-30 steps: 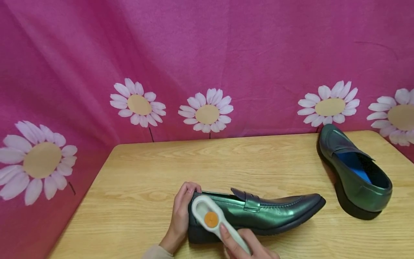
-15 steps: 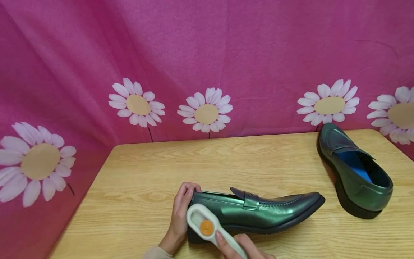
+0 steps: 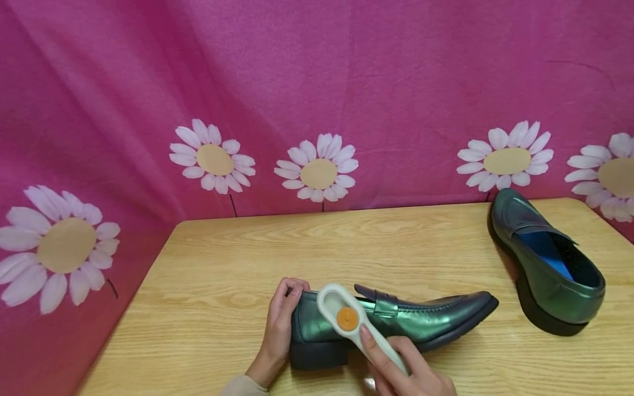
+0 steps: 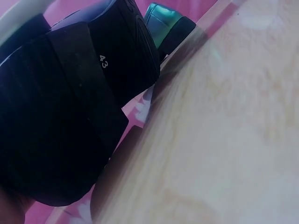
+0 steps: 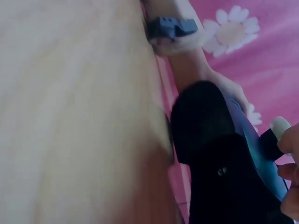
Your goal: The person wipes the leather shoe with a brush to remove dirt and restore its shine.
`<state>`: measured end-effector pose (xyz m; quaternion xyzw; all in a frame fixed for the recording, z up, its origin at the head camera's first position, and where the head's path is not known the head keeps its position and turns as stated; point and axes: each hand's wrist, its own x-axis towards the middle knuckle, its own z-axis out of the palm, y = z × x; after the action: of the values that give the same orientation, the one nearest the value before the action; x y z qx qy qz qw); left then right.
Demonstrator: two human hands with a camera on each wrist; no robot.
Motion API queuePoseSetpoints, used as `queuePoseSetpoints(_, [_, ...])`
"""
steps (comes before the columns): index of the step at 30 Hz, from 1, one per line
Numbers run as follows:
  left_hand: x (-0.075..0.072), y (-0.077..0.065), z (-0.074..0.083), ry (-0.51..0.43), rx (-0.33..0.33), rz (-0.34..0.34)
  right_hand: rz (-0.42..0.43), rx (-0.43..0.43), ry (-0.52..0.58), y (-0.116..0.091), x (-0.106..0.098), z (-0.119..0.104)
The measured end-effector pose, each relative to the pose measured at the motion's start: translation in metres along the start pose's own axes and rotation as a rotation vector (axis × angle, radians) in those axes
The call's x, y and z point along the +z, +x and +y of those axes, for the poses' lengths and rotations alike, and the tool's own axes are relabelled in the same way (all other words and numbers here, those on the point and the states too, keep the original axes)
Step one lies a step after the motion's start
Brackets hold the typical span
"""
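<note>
A shiny green penny loafer (image 3: 314, 324) lies at the table's near side, toe to the right, sole facing me. My left hand (image 3: 279, 324) grips it around the heel, fingertips over the back of the collar. My right hand (image 3: 408, 368) holds a pale shoe brush (image 3: 378, 352) with an orange round button, thumb along the handle. The brush head overlaps the loafer's side just behind the strap. From the right wrist, the brush's dark underside (image 5: 270, 145) shows against the green upper. A number 43 marks the black sole (image 4: 119, 51) in the left wrist view.
The matching loafer (image 3: 569, 297) with a blue insole stands at the table's right, toe toward the back. Behind the wood-grain table (image 3: 223, 258) hangs a pink cloth (image 3: 396, 99) printed with white daisies.
The brush in my right hand has dipped low over the heel, then slid up and right along the loafer's side. My left hand keeps its grip at the heel.
</note>
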<state>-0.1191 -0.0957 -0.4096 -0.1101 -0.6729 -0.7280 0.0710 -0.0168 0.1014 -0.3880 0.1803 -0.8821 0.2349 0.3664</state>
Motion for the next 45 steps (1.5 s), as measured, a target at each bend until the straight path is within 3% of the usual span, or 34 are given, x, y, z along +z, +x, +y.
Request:
queuePoseSetpoints(5, [0.0, 0.001, 0.001, 0.002, 0.003, 0.001, 0.035, -0.031, 0.025, 0.001, 0.002, 0.0])
queuePoseSetpoints(8, [0.0, 0.002, 0.002, 0.012, 0.015, 0.004, 0.012, -0.04, 0.11, -0.004, 0.007, -0.008])
queuePoseSetpoints(12, [0.0, 0.002, 0.006, -0.018, 0.015, -0.004, -0.011, -0.157, 0.234, -0.011, 0.016, -0.015])
queuePoseSetpoints(15, [0.0, 0.001, 0.008, -0.049, 0.011, -0.018, -0.018, -0.238, 0.259, -0.015, 0.021, -0.016])
queuePoseSetpoints(17, [0.0, 0.002, 0.007, -0.041, 0.007, -0.014, -0.025, -0.224, 0.251, -0.014, 0.021, -0.015])
queuePoseSetpoints(22, [0.0, 0.004, 0.001, 0.008, 0.01, 0.002, -0.044, -0.074, 0.111, -0.006, 0.007, -0.008])
queuePoseSetpoints(25, [0.0, 0.004, 0.0, 0.005, 0.005, -0.005, -0.027, -0.041, 0.022, 0.001, -0.002, 0.002])
queuePoseSetpoints(28, [-0.001, 0.003, 0.0, 0.009, -0.003, -0.004, -0.032, -0.024, 0.004, 0.005, -0.007, 0.009])
queuePoseSetpoints(34, [-0.001, 0.004, 0.001, 0.017, 0.001, 0.006, -0.049, -0.06, 0.077, 0.0, -0.001, 0.003])
queuePoseSetpoints(40, [0.0, 0.002, 0.004, -0.012, -0.025, 0.0, -0.104, -0.182, 0.241, -0.014, 0.012, -0.01])
queuePoseSetpoints(43, [0.0, 0.002, 0.005, -0.03, -0.026, -0.005, -0.118, -0.244, 0.24, -0.016, 0.015, -0.012])
queuePoseSetpoints(45, [0.0, 0.002, 0.003, -0.034, -0.032, -0.007, -0.122, -0.223, 0.242, -0.015, 0.013, -0.011])
